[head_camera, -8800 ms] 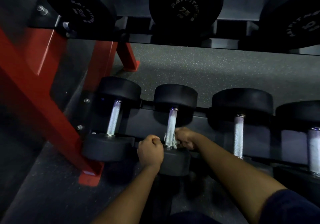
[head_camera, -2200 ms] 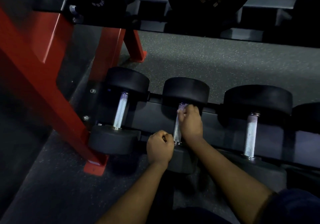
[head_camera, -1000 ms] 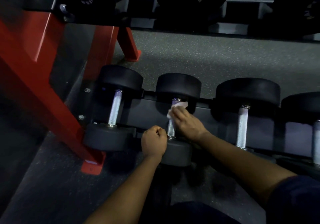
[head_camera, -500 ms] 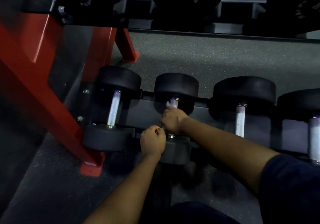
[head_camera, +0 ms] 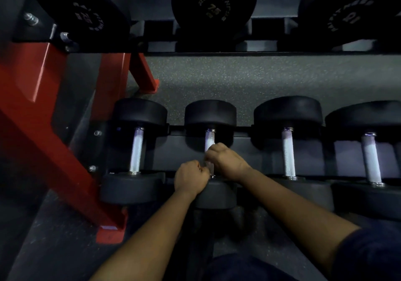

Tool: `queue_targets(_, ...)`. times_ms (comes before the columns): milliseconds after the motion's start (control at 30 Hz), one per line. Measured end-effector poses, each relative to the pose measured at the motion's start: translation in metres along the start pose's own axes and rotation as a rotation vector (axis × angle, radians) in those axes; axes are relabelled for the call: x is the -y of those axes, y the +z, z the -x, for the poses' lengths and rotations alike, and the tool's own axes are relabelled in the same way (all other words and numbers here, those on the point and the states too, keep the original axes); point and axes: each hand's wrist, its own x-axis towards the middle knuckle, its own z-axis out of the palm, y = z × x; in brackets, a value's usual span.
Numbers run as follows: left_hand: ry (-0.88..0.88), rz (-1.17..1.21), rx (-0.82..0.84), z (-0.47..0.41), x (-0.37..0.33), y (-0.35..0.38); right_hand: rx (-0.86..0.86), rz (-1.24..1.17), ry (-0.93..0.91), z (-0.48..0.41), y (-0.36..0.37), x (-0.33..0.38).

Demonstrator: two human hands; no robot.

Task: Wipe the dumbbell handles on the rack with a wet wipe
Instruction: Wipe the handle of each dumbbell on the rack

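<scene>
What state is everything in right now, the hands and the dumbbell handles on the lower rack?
Right hand, gripping the second handle.
Left hand, fisted, beside that handle's near end.
Second handle, gripped, far end bare.
First handle, racked, untouched.
Third handle, racked, untouched.
Fourth handle, racked, untouched.
Wet wipe, hidden, presumably under the right hand.

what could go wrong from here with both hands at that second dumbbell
1. The right hand grips the second dumbbell's handle close to the left hand, a fist at its near end; a stroke toward the person may jam the knuckles together or against the near head.
2. The wipe is hidden in the grip, so it may bunch up and clean poorly.
</scene>
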Motion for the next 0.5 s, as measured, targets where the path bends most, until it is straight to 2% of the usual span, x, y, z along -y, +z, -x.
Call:
queue_targets(67, 0.040, -0.027, 0.069, -0.006, -0.005, -0.006, -0.127, -0.183, 0.200, 0.003, -0.003, 0.002)
queue_targets(167, 0.090, 0.033, 0.087, -0.014, -0.021, -0.014, -0.313, -0.366, 0.453, 0.011, -0.016, 0.003)
queue_targets(300, 0.196, 0.074, 0.085, -0.027, -0.048, -0.017, -0.431, -0.555, 0.749, 0.028, -0.038, -0.011)
queue_targets(500, 0.250, 0.116, 0.117, -0.026, -0.087, -0.011, -0.580, -0.679, 0.837, 0.064, -0.073, -0.032)
